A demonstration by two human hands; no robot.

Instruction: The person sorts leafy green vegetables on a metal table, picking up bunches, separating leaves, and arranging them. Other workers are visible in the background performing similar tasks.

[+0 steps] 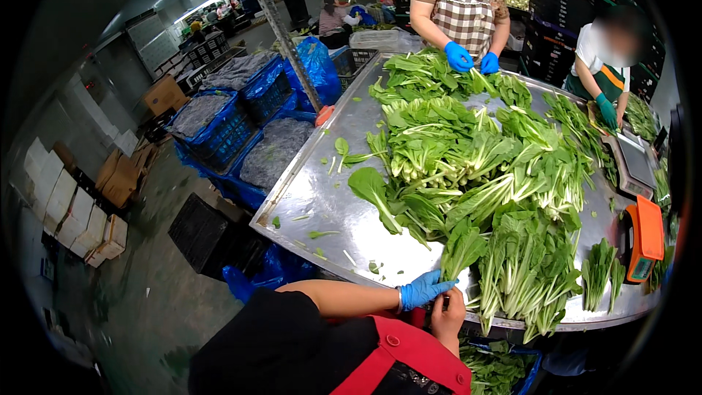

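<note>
My left hand, in a blue glove, is closed around the stem end of a leafy green at the near edge of the metal table. The leaves of that green point away from me and lie against the heap. My right hand is bare and pressed close beside the left one, its fingers pinched at the lower stems. Just right of my hands lies a thick pile of long-stemmed leafy greens. A larger heap of the same greens covers the middle of the table.
Across the table, a person in a checked apron handles greens with blue gloves. Another person with green gloves works near a scale. An orange device stands at right. Blue-lined crates stand left; a crate of greens sits below.
</note>
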